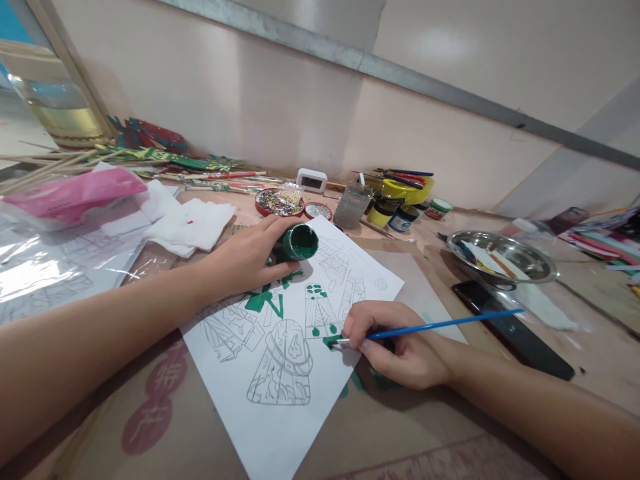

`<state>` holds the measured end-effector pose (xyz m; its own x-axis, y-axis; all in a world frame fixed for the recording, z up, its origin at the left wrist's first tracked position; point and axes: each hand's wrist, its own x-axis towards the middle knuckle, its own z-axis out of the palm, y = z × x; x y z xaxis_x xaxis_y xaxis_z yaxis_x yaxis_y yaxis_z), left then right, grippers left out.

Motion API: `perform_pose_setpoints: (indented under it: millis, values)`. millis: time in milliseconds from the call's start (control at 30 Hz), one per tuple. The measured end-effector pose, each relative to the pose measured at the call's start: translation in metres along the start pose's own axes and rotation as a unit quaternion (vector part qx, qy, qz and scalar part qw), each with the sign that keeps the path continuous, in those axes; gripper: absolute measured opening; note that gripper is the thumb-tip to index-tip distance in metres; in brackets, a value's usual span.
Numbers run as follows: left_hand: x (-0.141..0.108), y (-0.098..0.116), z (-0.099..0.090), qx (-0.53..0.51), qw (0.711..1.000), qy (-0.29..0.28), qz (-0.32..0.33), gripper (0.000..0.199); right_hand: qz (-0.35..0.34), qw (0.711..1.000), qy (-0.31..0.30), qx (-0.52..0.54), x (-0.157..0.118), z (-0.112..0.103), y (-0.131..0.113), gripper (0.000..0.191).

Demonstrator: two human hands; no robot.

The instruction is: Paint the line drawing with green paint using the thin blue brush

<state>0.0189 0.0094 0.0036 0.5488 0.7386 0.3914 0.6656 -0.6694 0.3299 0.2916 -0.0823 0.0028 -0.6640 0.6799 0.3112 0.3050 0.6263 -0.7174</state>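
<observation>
A white sheet [280, 427] with pencil drawings lies at an angle on brown cardboard, several parts coloured green. My left hand [255, 257] is wrapped round a jar of green paint [301, 243], tilted so its open mouth faces me, over the sheet's upper part. My right hand [395, 343] rests at the sheet's right edge, its fingers closed on a thin blue paintbrush [440, 325]. The brush tip touches a green patch [331, 342] near that edge.
Behind the sheet stand a red dish of beads [279, 202], a small clock [311, 181], a water cup [353, 205] and paint jars [383, 212]. A metal bowl [543, 267] and a black phone [545, 347] lie right; tissues [193, 223] lie left.
</observation>
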Motion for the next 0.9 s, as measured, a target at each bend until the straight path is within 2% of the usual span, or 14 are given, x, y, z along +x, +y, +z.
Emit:
perform_pose_setpoints:
  millis: [567, 900]
  values:
    - [0.0001, 0.0007, 0.0001, 0.005, 1.000, 0.001, 0.001, 0.065, 0.008, 1.000, -0.007, -0.005, 0.0022, 0.0020, -0.0014, 0.019]
    - [0.0001, -0.0005, 0.0003, 0.000, 1.000, -0.004, -0.003, 0.066, -0.012, 1.000, 0.002, 0.001, 0.0012, 0.0009, 0.0002, 0.020]
